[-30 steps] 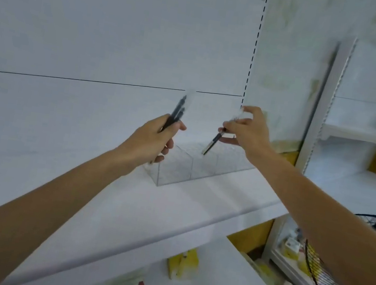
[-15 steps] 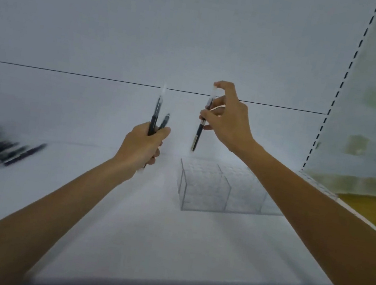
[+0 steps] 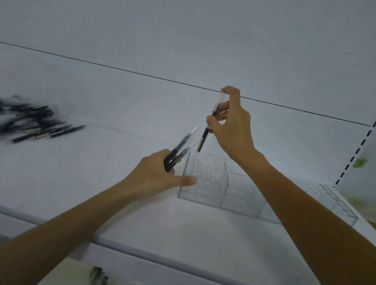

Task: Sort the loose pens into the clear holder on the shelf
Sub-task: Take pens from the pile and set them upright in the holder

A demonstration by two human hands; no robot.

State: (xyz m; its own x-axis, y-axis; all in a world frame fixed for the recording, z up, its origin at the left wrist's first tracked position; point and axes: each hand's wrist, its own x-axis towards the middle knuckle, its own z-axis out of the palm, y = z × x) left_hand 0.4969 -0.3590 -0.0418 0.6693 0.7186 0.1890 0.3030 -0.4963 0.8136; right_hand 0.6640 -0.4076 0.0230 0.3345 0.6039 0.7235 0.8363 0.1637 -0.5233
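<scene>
In the head view, the right hand [image 3: 232, 127] pinches a pen [image 3: 204, 136] between thumb and fingertips, the forefinger crooked over its clear top end. The pen hangs almost upright, dark tip down, just above the back left corner of the holder [image 3: 202, 183]. The left hand [image 3: 157, 174] has its fingers curled round a bundle [image 3: 178, 153] of two or three pens that slants up to the right. Its thumb sticks out straight along the holder's left front edge; whether it touches cannot be told. The holder stands on the shelf [image 3: 100, 202] and its grid cells look empty, while a blurred pile [image 3: 14, 120] of dark pens lies well apart at the far left. Half a second ago the left hand held its bundle upright, higher and clear to the left of the holder. It has since dropped and closed in, the bundle tilted. The right hand's pen has come nearer the holder's top.
</scene>
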